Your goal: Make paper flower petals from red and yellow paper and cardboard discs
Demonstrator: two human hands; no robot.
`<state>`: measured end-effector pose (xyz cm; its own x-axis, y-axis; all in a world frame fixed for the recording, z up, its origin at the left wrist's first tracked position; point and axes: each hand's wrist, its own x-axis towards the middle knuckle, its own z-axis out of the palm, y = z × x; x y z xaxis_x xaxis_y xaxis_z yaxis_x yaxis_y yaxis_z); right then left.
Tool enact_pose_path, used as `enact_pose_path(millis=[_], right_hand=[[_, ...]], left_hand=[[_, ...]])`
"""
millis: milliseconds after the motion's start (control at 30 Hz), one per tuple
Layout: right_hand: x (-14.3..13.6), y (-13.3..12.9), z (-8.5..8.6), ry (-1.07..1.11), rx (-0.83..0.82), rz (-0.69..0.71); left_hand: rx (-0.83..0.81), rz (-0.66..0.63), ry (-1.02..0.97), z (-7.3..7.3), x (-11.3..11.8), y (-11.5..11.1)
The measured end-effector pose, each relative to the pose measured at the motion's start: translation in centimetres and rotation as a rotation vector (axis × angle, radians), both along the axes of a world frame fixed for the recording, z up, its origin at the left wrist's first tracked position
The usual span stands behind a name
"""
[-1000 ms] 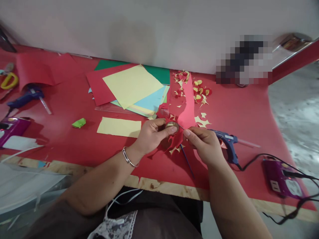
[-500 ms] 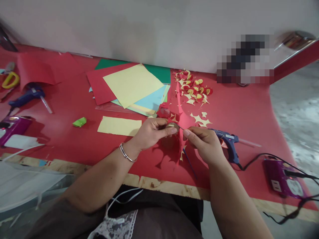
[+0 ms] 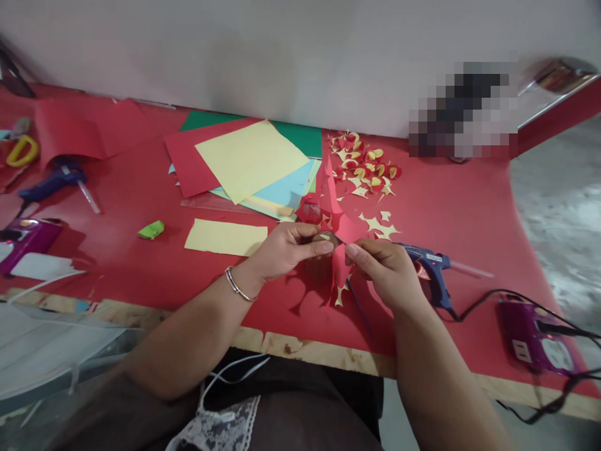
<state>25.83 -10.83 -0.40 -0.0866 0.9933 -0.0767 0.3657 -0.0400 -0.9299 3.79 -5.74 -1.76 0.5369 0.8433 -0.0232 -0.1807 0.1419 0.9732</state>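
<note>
My left hand (image 3: 288, 250), closed, holds a small round brown roll (image 3: 323, 238) that looks like tape, between thumb and fingers. A thin dark strip or stem runs from the roll to my right hand (image 3: 378, 266), whose thumb and forefinger are pinched on it. Against the right fingertips stands a red paper flower (image 3: 345, 228) with long petals spreading up and down. Whether the right fingers grip the strip, the flower's stem or both is hidden. Below, a thin dark blue stick (image 3: 360, 307) slants across the red table near yellow paper scraps (image 3: 342, 294).
A blue glue gun (image 3: 432, 269) lies right of my hand, its cable running towards a purple power box (image 3: 535, 338). Coloured paper sheets (image 3: 251, 160), a yellow strip (image 3: 225, 238) and cut scraps (image 3: 361, 163) lie beyond. At left are another glue gun (image 3: 54, 181) and yellow-handled scissors (image 3: 23, 151).
The red paper flower has turned between my hands, so its petals show broader and tilt leftward at the top. Both hands stay almost in place.
</note>
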Motion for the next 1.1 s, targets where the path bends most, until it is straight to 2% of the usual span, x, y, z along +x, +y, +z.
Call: enact_pose_path(millis=[200,600,867,1100], right_hand=[[-0.09,0.05,0.05,0.007,0.002,-0.001],[-0.12,0.00,-0.32,0.065,-0.050,-0.024],[0.21,0.05,-0.64,0.044,-0.033,-0.042],[0.18,0.12,-0.67,0.044,-0.031,-0.036]], left_hand=[[0.004,-0.033,-0.002,0.36,0.00,0.05],[-0.012,0.037,-0.016,-0.26,0.42,-0.08],[-0.054,0.079,-0.060,-0.07,0.45,-0.12],[-0.082,0.064,-0.070,0.30,0.38,-0.26]])
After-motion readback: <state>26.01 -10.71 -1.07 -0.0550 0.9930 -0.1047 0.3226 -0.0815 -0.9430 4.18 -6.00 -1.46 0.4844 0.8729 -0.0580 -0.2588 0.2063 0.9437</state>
